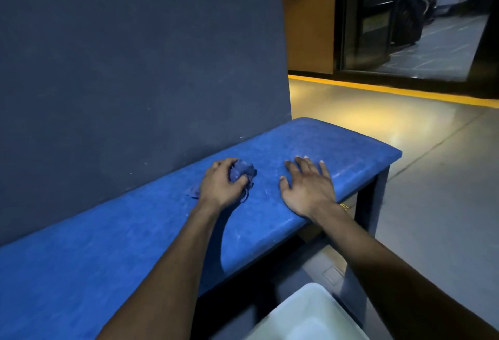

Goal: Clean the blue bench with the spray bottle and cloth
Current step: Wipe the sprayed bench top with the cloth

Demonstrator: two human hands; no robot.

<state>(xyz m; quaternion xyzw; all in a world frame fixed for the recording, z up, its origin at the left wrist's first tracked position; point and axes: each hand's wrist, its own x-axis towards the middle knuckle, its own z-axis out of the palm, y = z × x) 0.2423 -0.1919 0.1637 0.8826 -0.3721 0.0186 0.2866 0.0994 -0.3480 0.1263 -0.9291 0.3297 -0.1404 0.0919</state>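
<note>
Left hand is down on the blue counter, fingers curled tight round a bunched blue cloth, grasping it and pressing it onto the padded top close to the dark wall panel. Part of the cloth pokes out past the knuckles toward the far end, and a corner trails out behind the wrist. The left forearm runs in low from the bottom edge, straight up to the hand.

Right hand sits just beside it, nearer the counter's far end, and this one is released: fingers spread wide and flat, palm down on the surface, holding nothing. Its wrist lies over the front edge of the counter, with the forearm coming in from the lower right.

The two hands are near each other but apart, bare blue padding between them. A pale bin shows at the bottom, below the counter's front edge. No spray bottle in view.
</note>
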